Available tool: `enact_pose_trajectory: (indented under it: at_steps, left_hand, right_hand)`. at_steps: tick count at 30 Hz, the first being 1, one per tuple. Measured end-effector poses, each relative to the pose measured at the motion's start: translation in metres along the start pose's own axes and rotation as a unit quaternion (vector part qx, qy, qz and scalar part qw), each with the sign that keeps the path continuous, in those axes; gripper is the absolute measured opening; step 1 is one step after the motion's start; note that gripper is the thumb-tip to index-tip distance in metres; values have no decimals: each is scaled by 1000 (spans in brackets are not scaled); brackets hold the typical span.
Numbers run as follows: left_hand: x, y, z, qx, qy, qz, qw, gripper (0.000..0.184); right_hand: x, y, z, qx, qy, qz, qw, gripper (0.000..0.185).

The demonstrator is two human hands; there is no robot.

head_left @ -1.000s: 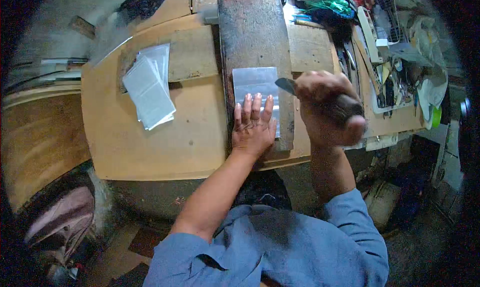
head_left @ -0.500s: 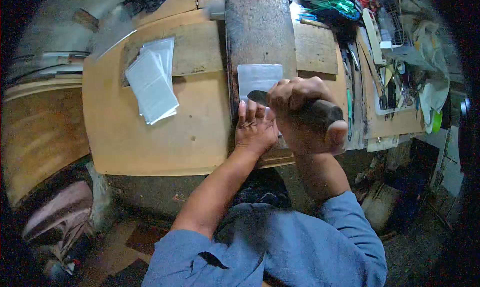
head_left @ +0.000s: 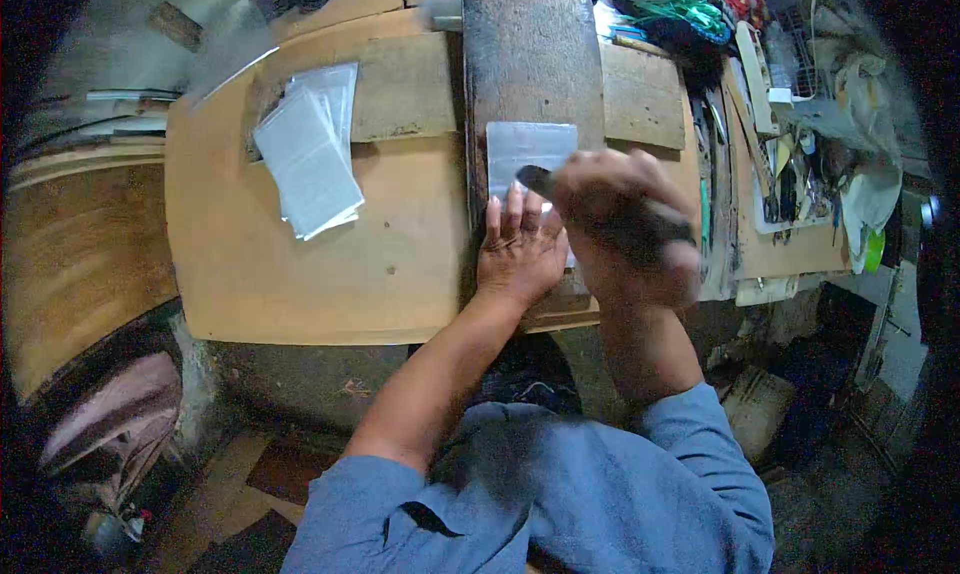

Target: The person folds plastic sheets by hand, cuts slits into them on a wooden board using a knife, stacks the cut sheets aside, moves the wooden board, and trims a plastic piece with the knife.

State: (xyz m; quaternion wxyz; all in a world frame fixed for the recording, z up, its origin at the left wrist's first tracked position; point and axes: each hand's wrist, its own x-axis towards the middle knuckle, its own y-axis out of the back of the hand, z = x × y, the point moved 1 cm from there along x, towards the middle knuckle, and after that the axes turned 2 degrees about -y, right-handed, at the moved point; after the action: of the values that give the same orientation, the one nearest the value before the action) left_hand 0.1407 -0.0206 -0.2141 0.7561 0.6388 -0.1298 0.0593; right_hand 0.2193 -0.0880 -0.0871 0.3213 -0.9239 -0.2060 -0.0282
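Observation:
A stack of clear plastic sheets or bags lies on the dark wooden board in front of me. My left hand presses flat on its near part, fingers spread. My right hand is wrapped round a dark tool with a thick handle. The tool's narrow dark end points left, above the sheets and close to my left fingertips. Motion blurs my right hand, and the tool's exact kind cannot be made out. My hands hide the near part of the stack.
A fanned pile of similar pale sheets rests left on the tan tabletop, partly over a flat wooden board. Right of the dark board stand a tray of tools, green and blue strings and crumpled plastic.
The view has shifted slightly, so the table appears a little further right. My right hand has moved a little with the tool and is more blurred. My left hand stays flat on the sheets.

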Motion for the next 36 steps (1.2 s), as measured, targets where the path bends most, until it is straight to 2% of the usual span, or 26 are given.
enact_pose_trajectory:
  at_steps: [1,4,5,6,7,10,13,14,16,17,20,24,25,28,32,36]
  left_hand:
    - [1,3,2,-33,7,-24,999,40]
    - [6,3,4,-59,21,-4,998,42]
    - [7,3,3,-59,19,-4,998,42]
    - [7,3,3,-39,18,0,999,44]
    - [5,2,2,-19,18,1,1000,46]
    - [4,-1,4,-17,13,0,1000,51]
    - [5,0,2,-44,13,16,999,54]
    - [7,0,3,-43,12,18,999,54]
    - [6,1,3,-31,18,9,999,54]
    - [4,2,4,-33,17,7,999,54]
    - [8,6,5,-29,16,1,999,54]
    - [7,0,4,-38,22,2,999,55]
    - [7,1,5,-33,22,4,999,55]
    - [7,3,4,-19,13,14,1000,56]
    - [-3,3,7,-5,6,25,1000,57]
    - [-14,8,12,-4,10,12,1000,59]
  right_hand:
    - [0,-1,1,-10,3,7,1000,65]
    - [7,5,-8,-16,-30,25,999,67]
    - [4,11,-4,18,21,-18,999,71]
    - [2,8,-6,18,22,-19,999,71]
    - [-4,4,-9,5,50,31,998,70]
    - [3,17,-9,-48,42,17,998,67]
    - [5,14,-15,51,34,101,993,64]
    - [4,16,-19,51,35,99,993,64]
    - [0,21,-26,-10,78,-39,996,63]
    - [-1,29,-19,-56,68,-11,996,62]
    - [5,33,-27,-27,50,39,998,64]
    - [-2,43,-24,-23,68,-8,997,63]
    - [1,38,-28,-64,80,29,994,64]
    - [-1,34,-29,-92,68,41,993,67]
    - [-3,36,-21,-68,101,32,992,67]
    - [-3,34,-21,-79,86,29,993,68]
